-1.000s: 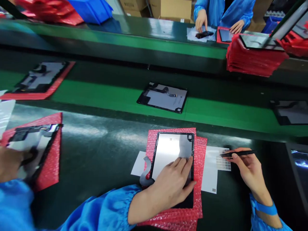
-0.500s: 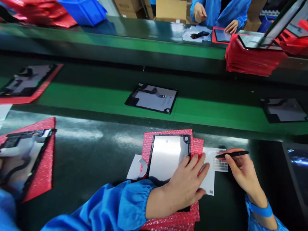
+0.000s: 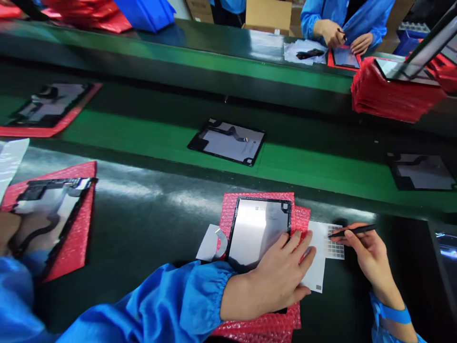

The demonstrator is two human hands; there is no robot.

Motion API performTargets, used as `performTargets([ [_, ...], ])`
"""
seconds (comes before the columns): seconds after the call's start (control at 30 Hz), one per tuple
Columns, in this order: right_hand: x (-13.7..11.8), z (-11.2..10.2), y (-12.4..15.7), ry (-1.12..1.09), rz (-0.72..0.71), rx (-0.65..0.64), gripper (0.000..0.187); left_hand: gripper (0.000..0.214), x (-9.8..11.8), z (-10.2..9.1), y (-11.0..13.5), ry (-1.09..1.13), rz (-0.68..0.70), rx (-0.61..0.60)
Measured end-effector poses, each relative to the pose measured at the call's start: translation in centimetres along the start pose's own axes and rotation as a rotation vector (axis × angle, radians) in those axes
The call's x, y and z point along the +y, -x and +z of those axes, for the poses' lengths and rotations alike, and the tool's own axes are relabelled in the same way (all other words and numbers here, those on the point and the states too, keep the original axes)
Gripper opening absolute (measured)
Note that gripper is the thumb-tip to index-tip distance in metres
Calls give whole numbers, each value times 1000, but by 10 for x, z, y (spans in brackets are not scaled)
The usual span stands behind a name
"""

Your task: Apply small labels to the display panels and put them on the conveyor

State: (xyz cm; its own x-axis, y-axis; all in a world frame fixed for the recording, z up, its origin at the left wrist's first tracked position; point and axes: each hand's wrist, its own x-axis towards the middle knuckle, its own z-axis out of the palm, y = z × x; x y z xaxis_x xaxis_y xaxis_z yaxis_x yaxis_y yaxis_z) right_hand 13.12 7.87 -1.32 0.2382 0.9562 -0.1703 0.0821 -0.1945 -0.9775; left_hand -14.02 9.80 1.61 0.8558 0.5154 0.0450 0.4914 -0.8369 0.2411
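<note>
A screen panel with a silver back and black frame lies on red bubble wrap in front of me. My left hand rests across its right edge, fingers stretched out over the white sheet beside it. A curved flex cable sticks out on the left over a white paper piece. In my right hand are slim black tweezers, their tip at a sheet of small square stickers on the white sheet's right. My left hand hides the panel's lower part.
A green belt ahead carries more screen panels. At left, a person's hand is by another panel on red wrap. Across the belt, a co-worker's hands work near a stack of red bags. A blue bin stands at the back left.
The view has shifted slightly, so most things sit a little further right. My left hand stays on the panel and the tweezers stay at the stickers. The co-worker's hand has moved down towards their panel.
</note>
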Motion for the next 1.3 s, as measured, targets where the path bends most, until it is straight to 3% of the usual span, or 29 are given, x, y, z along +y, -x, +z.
performTargets([
  [0.13, -13, 10, 5, -69, 24, 61, 34, 56, -2, -33, 26, 55, 19, 16],
  [0.23, -27, 42, 8, -91, -5, 57, 34, 60, -9, -43, 54, 56, -79, -81],
  [0.33, -37, 97, 9, -112, -35, -17, 34, 99, -23, -36, 76, -28, -151, -141],
  [0.4, -40, 138, 8, -133, -40, -72, 33, 113, -35, -28, 87, -64, -172, -136],
  [0.5, -36, 188, 6, -140, -31, -127, 32, 109, -46, -14, 94, -74, -168, -74],
  [0.57, -31, 207, 5, -119, -10, -151, 32, 104, -47, -7, 96, -74, -153, -27],
  [0.67, -25, 217, 6, -85, 38, -139, 35, 98, -44, -1, 94, -79, -144, 9],
  [0.9, -26, 214, 8, -43, 107, -126, 36, 97, -43, -5, 93, -13, -161, -25],
  [1.1, -28, 217, 11, -8, 95, -118, 36, 85, -47, -15, 92, 8, -131, -49],
  [1.3, -33, 219, 10, 33, 53, -115, 35, 94, -54, -22, 94, -25, -133, -36],
])
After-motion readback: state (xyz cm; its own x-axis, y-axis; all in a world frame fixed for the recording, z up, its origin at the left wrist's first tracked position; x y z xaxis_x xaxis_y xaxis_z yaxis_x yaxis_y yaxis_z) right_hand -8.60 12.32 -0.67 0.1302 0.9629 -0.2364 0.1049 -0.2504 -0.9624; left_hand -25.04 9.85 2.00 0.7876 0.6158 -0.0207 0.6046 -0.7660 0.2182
